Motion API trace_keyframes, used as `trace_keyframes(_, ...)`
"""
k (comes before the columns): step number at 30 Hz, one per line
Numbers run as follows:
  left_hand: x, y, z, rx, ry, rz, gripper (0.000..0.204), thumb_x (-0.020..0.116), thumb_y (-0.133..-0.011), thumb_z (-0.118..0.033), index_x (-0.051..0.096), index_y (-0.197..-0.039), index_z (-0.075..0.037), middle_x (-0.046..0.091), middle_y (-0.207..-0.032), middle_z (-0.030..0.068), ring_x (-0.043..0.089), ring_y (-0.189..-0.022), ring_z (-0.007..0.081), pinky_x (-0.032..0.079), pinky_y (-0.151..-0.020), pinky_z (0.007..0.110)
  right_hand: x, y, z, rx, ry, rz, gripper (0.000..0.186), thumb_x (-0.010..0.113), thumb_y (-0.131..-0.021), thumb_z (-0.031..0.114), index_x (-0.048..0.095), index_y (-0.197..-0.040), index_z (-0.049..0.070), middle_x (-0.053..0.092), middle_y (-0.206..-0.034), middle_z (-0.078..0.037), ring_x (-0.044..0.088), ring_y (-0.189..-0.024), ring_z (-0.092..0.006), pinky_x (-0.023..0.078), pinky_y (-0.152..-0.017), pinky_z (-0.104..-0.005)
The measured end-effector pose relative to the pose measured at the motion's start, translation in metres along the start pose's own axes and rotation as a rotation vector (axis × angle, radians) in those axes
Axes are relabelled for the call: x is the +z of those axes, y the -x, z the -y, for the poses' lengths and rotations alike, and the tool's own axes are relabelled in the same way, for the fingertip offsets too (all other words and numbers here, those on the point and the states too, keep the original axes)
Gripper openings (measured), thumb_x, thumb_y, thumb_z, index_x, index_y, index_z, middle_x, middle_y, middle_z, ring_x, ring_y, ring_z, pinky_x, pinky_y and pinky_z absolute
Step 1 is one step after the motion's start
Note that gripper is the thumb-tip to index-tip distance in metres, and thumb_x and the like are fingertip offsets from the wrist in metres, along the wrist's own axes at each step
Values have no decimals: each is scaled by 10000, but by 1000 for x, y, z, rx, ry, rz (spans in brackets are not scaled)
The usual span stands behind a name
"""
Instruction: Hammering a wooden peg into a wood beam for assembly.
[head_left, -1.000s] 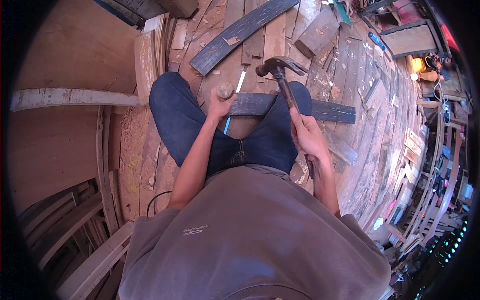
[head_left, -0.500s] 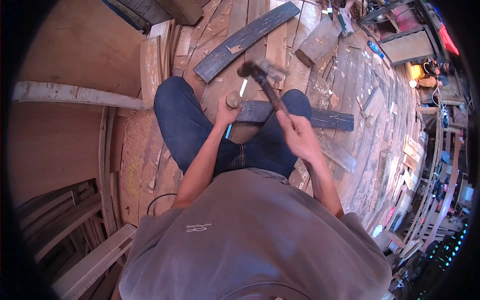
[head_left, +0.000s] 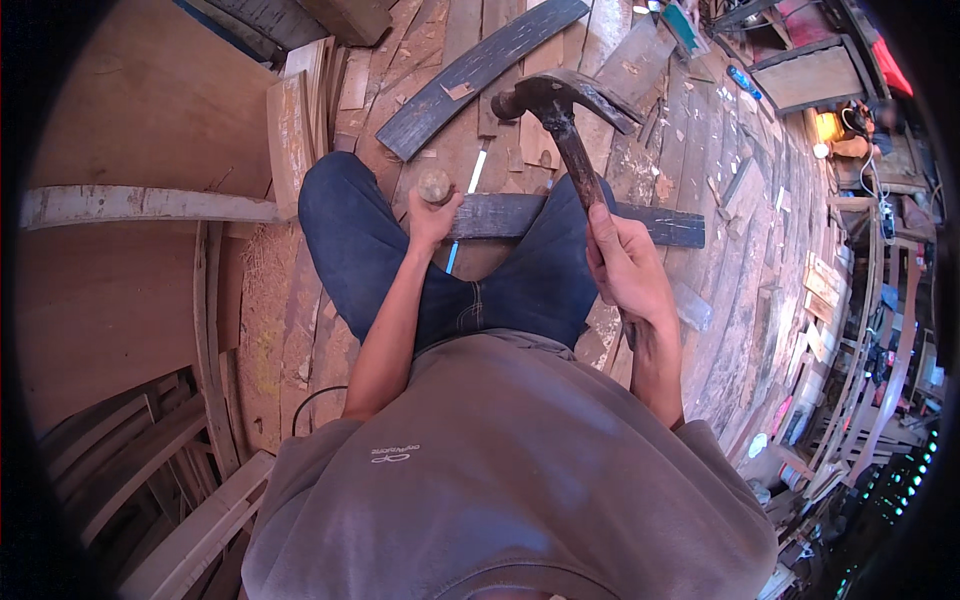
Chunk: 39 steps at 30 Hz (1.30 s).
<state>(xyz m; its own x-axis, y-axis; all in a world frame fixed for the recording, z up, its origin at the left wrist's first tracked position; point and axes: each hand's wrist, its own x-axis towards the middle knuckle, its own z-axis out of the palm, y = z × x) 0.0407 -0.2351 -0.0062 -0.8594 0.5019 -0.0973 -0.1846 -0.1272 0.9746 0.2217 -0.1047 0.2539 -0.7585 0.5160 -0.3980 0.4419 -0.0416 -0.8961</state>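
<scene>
My left hand [head_left: 432, 220] is closed around a tool with a round wooden handle [head_left: 434, 186], seen end-on and looking like a chisel; its lower part is hidden. It is held over a dark plank [head_left: 495, 214] that runs crosswise beneath my legs. A narrow white-and-blue strip [head_left: 478, 171] passes under or beside that plank near the hand. My right hand [head_left: 635, 268] grips the handle of a claw hammer [head_left: 550, 98], whose dark head is raised above the floor, up and to the right of the left hand, apart from the wooden handle.
Another dark plank [head_left: 480, 80] lies slanted ahead, with a wooden block [head_left: 638, 62] to its right. Wood chips and scraps litter the board floor [head_left: 735, 320]. Brown panels [head_left: 130, 290] and upright boards [head_left: 289, 140] stand on the left. Cluttered shelving [head_left: 880, 350] lines the right.
The hammer has swung up and to the right and its head now shows sharply instead of blurred. My left hand with the wooden-handled tool has shifted slightly left in the picture.
</scene>
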Motion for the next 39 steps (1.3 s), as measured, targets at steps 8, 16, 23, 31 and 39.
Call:
trace_keyframes(8,5,11,-11,50,46,-5,309,630,-696,132,529,-937,-33,575,-901,35,577,-795,109,475,-703,248,-3,0,-8,97,-38,-25,527,412,-963,514,420,-649,91,367,-486,21,301,-341,-48,197,-304,-214)
trace_keyframes(16,0,10,-13,78,26,70,245,666,-713,96,581,-908,-26,596,-829,8,588,-783,98,474,-706,233,-2,2,-6,126,-67,-11,523,410,-963,515,424,-661,88,361,-489,23,286,-341,-47,180,-304,-214)
trace_keyframes(23,0,15,-17,54,-54,89,274,626,-688,124,538,-889,-40,556,-809,9,551,-765,101,449,-705,242,-3,4,-9,115,1,5,532,428,-972,477,453,-634,68,375,-505,42,326,-416,-48,239,-369,-236)
trace_keyframes(31,2,17,-12,116,-100,130,228,618,-715,113,548,-873,-36,560,-815,6,542,-768,95,440,-697,235,1,3,-8,120,88,21,548,456,-970,457,480,-628,30,370,-539,55,342,-529,-55,276,-461,-276)
trace_keyframes(39,-7,18,13,78,-236,116,230,692,-714,33,577,-906,-23,604,-847,29,588,-798,107,474,-717,251,12,13,1,-31,246,-25,545,485,-961,432,498,-696,-45,337,-537,-19,325,-546,-86,277,-470,-311)
